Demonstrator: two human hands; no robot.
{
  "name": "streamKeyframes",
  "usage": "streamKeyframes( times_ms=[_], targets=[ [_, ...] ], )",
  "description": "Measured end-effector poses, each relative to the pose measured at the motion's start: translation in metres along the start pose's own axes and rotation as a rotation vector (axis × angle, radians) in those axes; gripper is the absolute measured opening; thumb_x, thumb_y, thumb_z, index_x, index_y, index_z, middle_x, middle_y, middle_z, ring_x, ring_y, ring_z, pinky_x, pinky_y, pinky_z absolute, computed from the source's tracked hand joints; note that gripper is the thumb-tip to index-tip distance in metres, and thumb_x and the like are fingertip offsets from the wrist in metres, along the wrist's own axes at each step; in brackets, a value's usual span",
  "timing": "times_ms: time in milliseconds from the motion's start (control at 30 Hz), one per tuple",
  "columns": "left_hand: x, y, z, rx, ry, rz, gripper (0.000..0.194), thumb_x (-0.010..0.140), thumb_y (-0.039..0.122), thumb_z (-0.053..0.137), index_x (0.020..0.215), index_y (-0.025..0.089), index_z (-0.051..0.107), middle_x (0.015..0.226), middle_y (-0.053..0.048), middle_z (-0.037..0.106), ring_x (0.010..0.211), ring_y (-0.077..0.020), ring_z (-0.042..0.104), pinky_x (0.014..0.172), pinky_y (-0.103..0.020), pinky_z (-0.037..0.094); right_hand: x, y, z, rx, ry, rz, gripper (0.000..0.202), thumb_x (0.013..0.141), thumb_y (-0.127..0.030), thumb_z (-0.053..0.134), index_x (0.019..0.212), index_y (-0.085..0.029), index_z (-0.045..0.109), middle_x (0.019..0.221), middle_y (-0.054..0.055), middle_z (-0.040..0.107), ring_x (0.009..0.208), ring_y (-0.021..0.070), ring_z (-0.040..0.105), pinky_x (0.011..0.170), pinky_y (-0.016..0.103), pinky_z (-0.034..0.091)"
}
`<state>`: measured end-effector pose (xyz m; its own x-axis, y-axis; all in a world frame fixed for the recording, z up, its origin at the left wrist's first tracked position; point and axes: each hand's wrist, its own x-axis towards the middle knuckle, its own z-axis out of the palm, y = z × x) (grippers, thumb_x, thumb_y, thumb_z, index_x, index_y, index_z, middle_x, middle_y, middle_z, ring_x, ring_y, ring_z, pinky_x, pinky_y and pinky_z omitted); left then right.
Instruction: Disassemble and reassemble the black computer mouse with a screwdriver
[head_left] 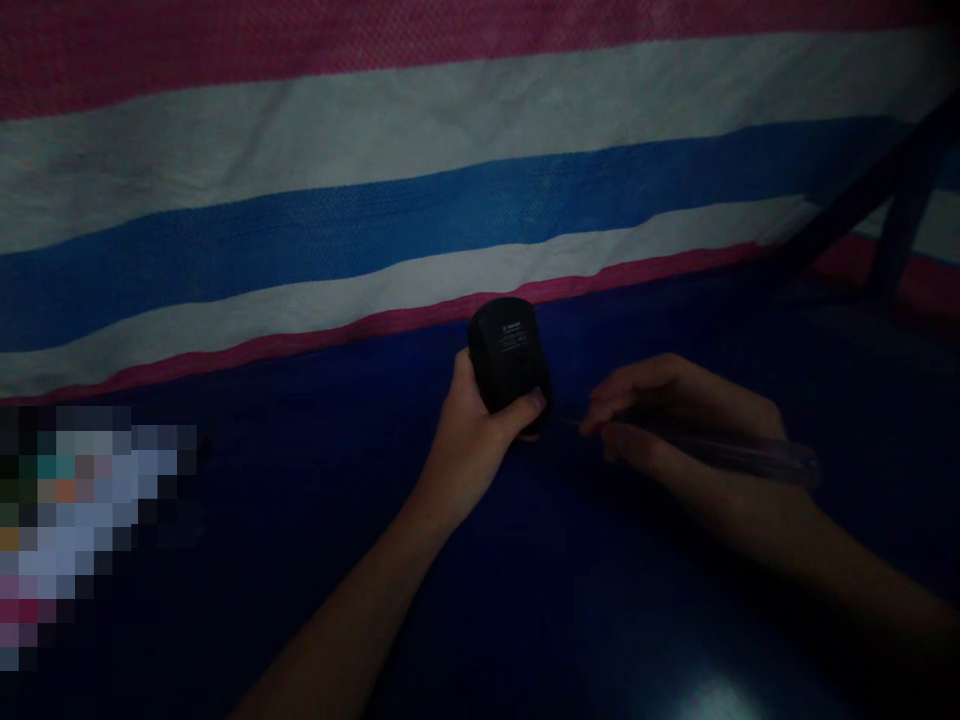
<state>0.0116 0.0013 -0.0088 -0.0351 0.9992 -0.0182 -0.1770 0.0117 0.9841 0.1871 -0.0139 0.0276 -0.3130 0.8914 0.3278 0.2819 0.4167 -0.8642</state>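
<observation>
My left hand [469, 440] is closed around a black computer mouse [511, 345]. The mouse is tilted up with its underside towards me, small pale print showing near the top. My left thumb lies across its lower part, and the other fingers are mostly hidden behind it. To the right, my right hand [686, 430] grips a screwdriver [750, 455] with a see-through handle. Its thin shaft points left at the mouse's lower right edge; in the dim light I cannot tell whether the tip touches.
Both hands are over a dark blue tabletop [600, 600]. Behind it hangs a sheet [375, 230] striped red, white and blue. A blurred-out, colourful item [97, 520] lies at the left edge. Dark bars [892, 230] stand at the far right.
</observation>
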Motion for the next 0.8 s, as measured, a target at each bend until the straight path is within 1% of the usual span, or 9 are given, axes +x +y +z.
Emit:
streamKeyframes(
  times_ms=[133, 233, 300, 367, 500, 567, 633, 700, 800],
  targets=[
    [0.0, 0.001, 0.001, -0.004, -0.002, 0.003, 0.054, 0.068, 0.021, 0.073, 0.115, 0.02, 0.047, 0.104, -0.006, 0.059, 0.085, -0.0197, 0.062, 0.055, -0.028, 0.057, 0.001, -0.001, -0.001, -0.018, 0.082, 0.007, 0.016, 0.079, -0.016, 0.066, 0.087, -0.028, 0.063, 0.075, -0.008, 0.07, 0.062, 0.0063, 0.064, 0.058, 0.015, 0.05],
    [-0.001, 0.002, 0.001, -0.008, -0.009, -0.009, 0.056, 0.067, 0.018, 0.073, 0.116, 0.02, 0.045, 0.102, -0.005, 0.06, 0.081, -0.019, 0.062, 0.054, -0.028, 0.057, 0.003, -0.001, -0.001, -0.123, 0.14, 0.01, 0.01, 0.078, -0.017, 0.064, 0.084, -0.026, 0.063, 0.073, -0.006, 0.068, 0.059, 0.0089, 0.063, 0.055, 0.019, 0.049],
    [-0.001, 0.001, 0.001, 0.008, -0.012, -0.008, 0.059, 0.065, 0.015, 0.073, 0.117, 0.02, 0.045, 0.1, -0.005, 0.061, 0.08, -0.0184, 0.062, 0.055, -0.027, 0.056, 0.004, 0.0, -0.001, -0.21, 0.157, -0.004, 0.007, 0.079, -0.018, 0.063, 0.083, -0.024, 0.062, 0.072, -0.005, 0.068, 0.06, 0.0108, 0.064, 0.055, 0.021, 0.049],
    [-0.001, 0.001, 0.0, 0.033, -0.003, 0.011, 0.062, 0.062, 0.011, 0.074, 0.117, 0.021, 0.045, 0.102, -0.004, 0.061, 0.083, -0.0179, 0.062, 0.059, -0.026, 0.055, 0.005, 0.002, 0.0, -0.301, 0.127, -0.021, 0.007, 0.079, -0.018, 0.06, 0.084, -0.022, 0.062, 0.073, -0.003, 0.069, 0.061, 0.012, 0.064, 0.054, 0.022, 0.048],
    [0.0, -0.002, -0.001, 0.067, 0.002, 0.043, 0.067, 0.06, 0.01, 0.075, 0.118, 0.023, 0.045, 0.105, -0.002, 0.059, 0.091, -0.0174, 0.06, 0.072, -0.028, 0.053, 0.01, 0.008, 0.001, -0.491, -0.025, -0.063, 0.009, 0.081, -0.016, 0.054, 0.087, -0.018, 0.061, 0.071, 0.0, 0.068, 0.057, 0.0124, 0.063, 0.052, 0.024, 0.046],
    [0.0, -0.003, -0.001, 0.079, 0.0, 0.054, 0.07, 0.06, 0.009, 0.075, 0.121, 0.023, 0.043, 0.106, -0.002, 0.059, 0.093, -0.0182, 0.06, 0.077, -0.031, 0.052, 0.012, 0.011, 0.002, -0.56, -0.094, -0.092, 0.012, 0.081, -0.015, 0.053, 0.089, -0.016, 0.061, 0.073, 0.002, 0.068, 0.059, 0.0134, 0.064, 0.053, 0.025, 0.046],
    [0.001, -0.003, -0.001, 0.086, 0.004, 0.092, 0.076, 0.058, 0.007, 0.074, 0.125, 0.023, 0.041, 0.111, -0.003, 0.058, 0.098, -0.0193, 0.059, 0.081, -0.032, 0.051, 0.012, 0.014, 0.003, -0.589, -0.143, -0.115, 0.014, 0.081, -0.014, 0.053, 0.093, -0.015, 0.061, 0.077, 0.003, 0.069, 0.063, 0.0147, 0.066, 0.054, 0.025, 0.047],
    [0.001, -0.003, -0.001, 0.082, -0.001, 0.139, 0.086, 0.057, 0.004, 0.072, 0.131, 0.024, 0.036, 0.119, -0.005, 0.056, 0.105, -0.0207, 0.057, 0.085, -0.033, 0.05, 0.012, 0.015, 0.004, -0.591, -0.16, -0.127, 0.016, 0.082, -0.015, 0.053, 0.096, -0.015, 0.061, 0.08, 0.004, 0.069, 0.065, 0.0154, 0.066, 0.055, 0.025, 0.047],
    [0.001, -0.003, 0.0, 0.064, -0.018, 0.177, 0.097, 0.056, 0.001, 0.07, 0.14, 0.027, 0.028, 0.127, -0.006, 0.051, 0.112, -0.023, 0.054, 0.087, -0.035, 0.051, 0.011, 0.016, 0.004, -0.57, -0.148, -0.118, 0.015, 0.083, -0.016, 0.053, 0.096, -0.016, 0.06, 0.082, 0.004, 0.069, 0.067, 0.0155, 0.067, 0.058, 0.026, 0.049]
  ],
)
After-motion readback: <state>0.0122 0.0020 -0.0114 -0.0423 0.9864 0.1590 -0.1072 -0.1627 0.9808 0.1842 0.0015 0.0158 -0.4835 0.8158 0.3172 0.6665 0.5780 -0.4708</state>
